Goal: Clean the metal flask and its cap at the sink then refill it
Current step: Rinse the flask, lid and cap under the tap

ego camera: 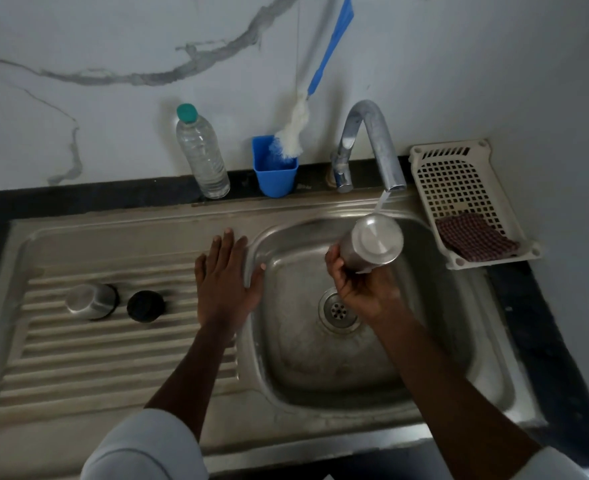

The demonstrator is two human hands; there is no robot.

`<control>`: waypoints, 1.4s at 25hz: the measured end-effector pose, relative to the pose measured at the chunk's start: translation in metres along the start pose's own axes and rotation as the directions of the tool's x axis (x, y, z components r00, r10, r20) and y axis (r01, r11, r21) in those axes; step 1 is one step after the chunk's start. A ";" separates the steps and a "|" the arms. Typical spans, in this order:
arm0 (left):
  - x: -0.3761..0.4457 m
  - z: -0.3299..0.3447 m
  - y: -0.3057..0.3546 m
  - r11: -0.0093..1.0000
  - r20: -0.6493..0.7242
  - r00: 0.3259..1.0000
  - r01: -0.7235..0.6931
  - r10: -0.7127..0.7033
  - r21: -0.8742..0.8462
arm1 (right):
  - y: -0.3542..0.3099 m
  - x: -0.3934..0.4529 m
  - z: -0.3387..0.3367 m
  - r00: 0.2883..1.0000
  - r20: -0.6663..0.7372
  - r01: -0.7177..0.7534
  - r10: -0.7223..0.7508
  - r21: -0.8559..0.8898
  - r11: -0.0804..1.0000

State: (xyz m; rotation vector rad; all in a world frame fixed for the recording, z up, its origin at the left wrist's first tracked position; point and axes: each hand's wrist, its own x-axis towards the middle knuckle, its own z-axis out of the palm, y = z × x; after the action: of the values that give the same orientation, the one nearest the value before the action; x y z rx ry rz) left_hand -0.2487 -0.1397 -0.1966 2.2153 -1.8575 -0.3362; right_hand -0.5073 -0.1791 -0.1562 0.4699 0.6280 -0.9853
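Your right hand [357, 282] grips the metal flask [372, 243] over the sink basin [324, 362], fingers curled round its lower body, flask tilted w/ its flat round end facing up toward you. Water [381, 201] runs from the tap [372, 140] spout & lands on the flask's upper edge. The drain [338, 310] sits just below your wrist.

Your left hand [225, 282] lies flat & wide, fingers straight, palm down on the draining board [95, 358] right at the basin's left rim, holding nothing.

On the ribbed draining board, well left of that hand, 2 pieces stand side by side, close but apart: a steel cup-shaped cap [90, 301] upside down, & a black round stopper [145, 306] to its right.

Along the back of the dark table [78, 199]: a clear plastic bottle [203, 157] w/ a teal lid, upright; right of it a blue cup [275, 174] holding a blue-handled bottle brush [294, 129] leaning against the marble wall. Right of the tap, a cream plastic basket [459, 181] w/ a dark checked cloth [474, 237] in its near end
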 end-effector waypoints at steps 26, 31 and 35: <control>0.077 -0.077 0.187 0.344 0.385 0.890 0.292 0.244 -0.892 | -0.003 -0.041 -0.011 0.995 -0.065 -0.070 0.079 0.133 0.989; -0.013 -0.075 0.137 0.531 0.394 0.833 0.147 0.389 -0.834 | 0.012 -0.059 0.012 0.972 -0.232 0.009 -0.024 -0.063 0.998; -0.069 -0.092 0.159 0.499 0.303 0.935 0.177 0.183 -0.848 | 0.027 -0.075 0.007 0.957 -0.283 -0.077 -0.061 -0.451 0.889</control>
State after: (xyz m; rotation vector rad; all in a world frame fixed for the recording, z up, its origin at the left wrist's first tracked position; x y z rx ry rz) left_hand -0.3794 -0.0963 -0.0568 1.4439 -1.2912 -1.4176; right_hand -0.5120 -0.1239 -0.0980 0.1929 1.0949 -0.7288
